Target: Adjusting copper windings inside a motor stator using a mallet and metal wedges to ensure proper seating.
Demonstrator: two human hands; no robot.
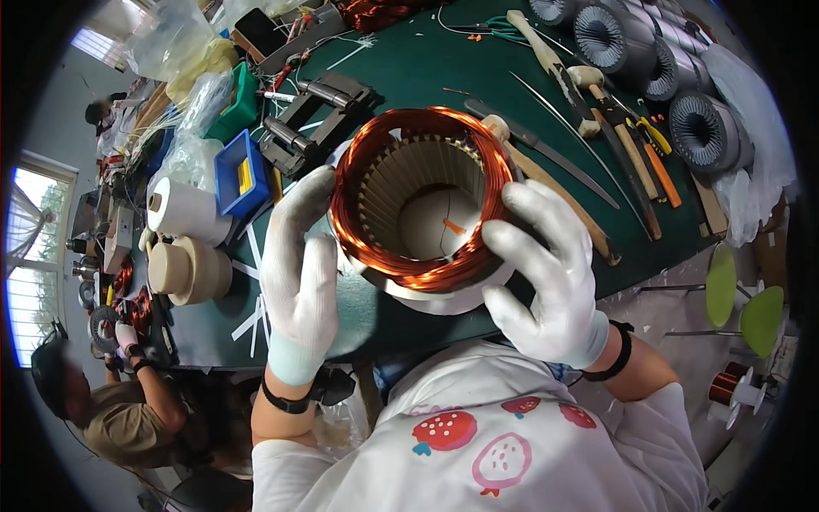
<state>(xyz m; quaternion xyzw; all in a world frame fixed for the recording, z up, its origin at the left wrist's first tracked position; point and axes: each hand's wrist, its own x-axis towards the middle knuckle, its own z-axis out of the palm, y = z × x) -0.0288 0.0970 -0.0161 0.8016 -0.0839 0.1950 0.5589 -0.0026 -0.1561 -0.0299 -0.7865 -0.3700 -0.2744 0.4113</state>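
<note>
A motor stator [381, 205] stands upright on the green table before me, its open bore facing up. A thick ring of copper wire [418, 275] crowns its top edge, and slots with pale liners run down its inner wall. Down in the bore is a small orange piece [454, 227] by a thin dark wire. My left hand [299, 286], in a white glove, presses its fingers against the stator's left side. On the right side, my gloved right hand [550, 273] curves round it, fingers spread and fingertips on the copper. The stator's outer wall is mostly hidden.
Hammers [559, 200], a long file [554, 158] and pliers [653, 136] lie to the right, with grey stator cores [601, 38] behind. Leftward are a black metal fixture [311, 119], a blue bin [243, 175] and white reels [183, 209]. A co-worker [136, 401] sits at lower left.
</note>
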